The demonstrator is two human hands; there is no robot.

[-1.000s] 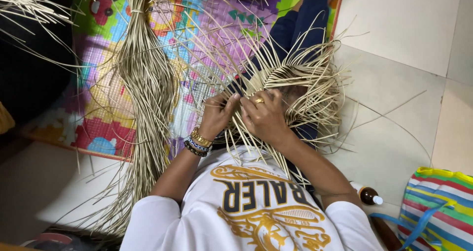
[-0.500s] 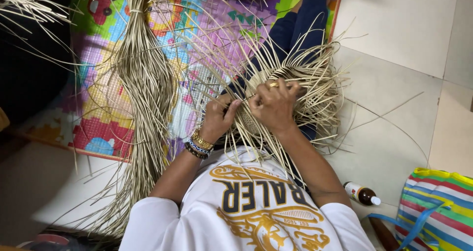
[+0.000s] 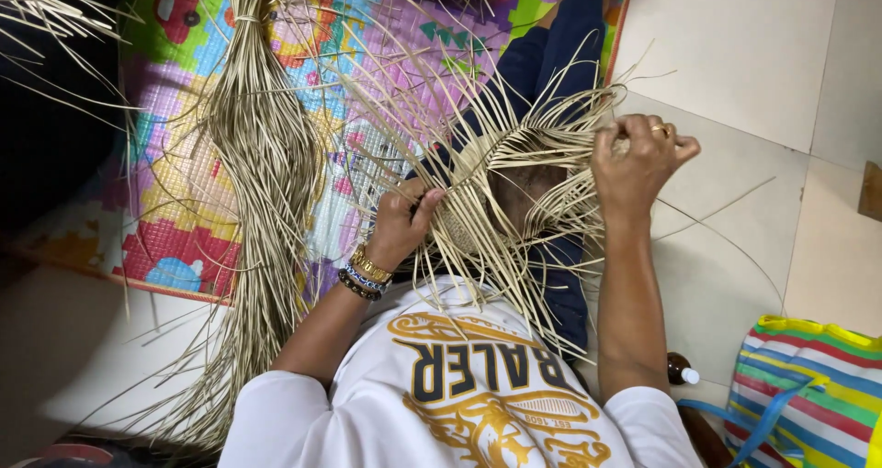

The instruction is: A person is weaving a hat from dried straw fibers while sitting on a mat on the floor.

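The right hand (image 3: 638,160) has its grip pinched shut on a few pale straw strands (image 3: 560,137), drawn out toward three o'clock from the half-woven basket (image 3: 501,192); the pull looks meant to keep them taut so the weave sits tight. A ring shows on one finger. The left hand (image 3: 404,220) grips the basket's near rim at about nine o'clock of the weave, fingers closed over the strands there, which seems to steady the piece against the other hand's pull. Bracelets (image 3: 365,273) circle that wrist.

The basket rests on the person's lap, over a leg in dark blue trousers (image 3: 542,55) that stretches toward twelve o'clock. Loose ends fan from the woven middle in every direction, left long, probably for later weaving.

At ten o'clock a thick bundle of straw (image 3: 262,146) lies on a bright play mat (image 3: 175,238), within the left arm's reach. The mat covers part of a pale tiled floor (image 3: 735,45). At five o'clock a small brown bottle (image 3: 682,371) lies beside a striped bag (image 3: 808,385).
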